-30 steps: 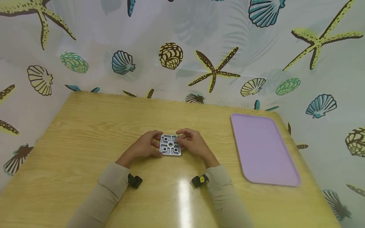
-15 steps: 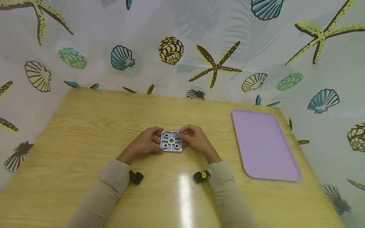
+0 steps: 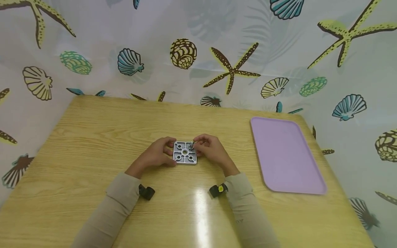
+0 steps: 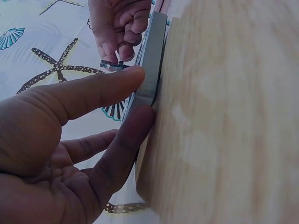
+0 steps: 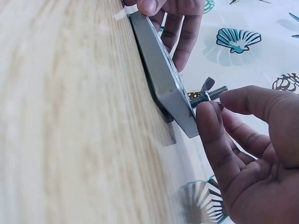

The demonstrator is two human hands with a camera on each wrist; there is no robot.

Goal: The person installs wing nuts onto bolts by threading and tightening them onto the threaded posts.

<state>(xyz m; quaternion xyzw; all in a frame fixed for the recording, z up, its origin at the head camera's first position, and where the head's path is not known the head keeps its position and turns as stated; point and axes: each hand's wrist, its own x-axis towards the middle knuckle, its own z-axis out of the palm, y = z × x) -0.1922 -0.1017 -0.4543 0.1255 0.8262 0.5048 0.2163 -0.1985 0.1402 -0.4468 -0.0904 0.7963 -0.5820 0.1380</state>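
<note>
A square silver metal plate (image 3: 184, 152) with raised ribs and round bosses lies near the middle of the table. My left hand (image 3: 158, 151) holds its left side, the thumb at the near corner and fingers toward the far one. From the plate's far right corner a threaded bolt (image 5: 219, 92) sticks up, carrying a wing nut (image 5: 208, 85) low on its thread. My right hand (image 3: 211, 148) pinches this wing nut between thumb and forefinger; one wing shows above the fingertips in the right wrist view. The bolt's lower end is hidden by the plate.
A shallow purple tray (image 3: 286, 156) lies at the right side of the wooden table (image 3: 124, 117). Behind the table and at its sides hangs a cloth (image 3: 155, 31) printed with shells and starfish.
The right thumb and fingers have shifted around the wing nut, and more of the bolt shows above the plate. The left hand keeps its grip; the head view has tilted slightly.
</note>
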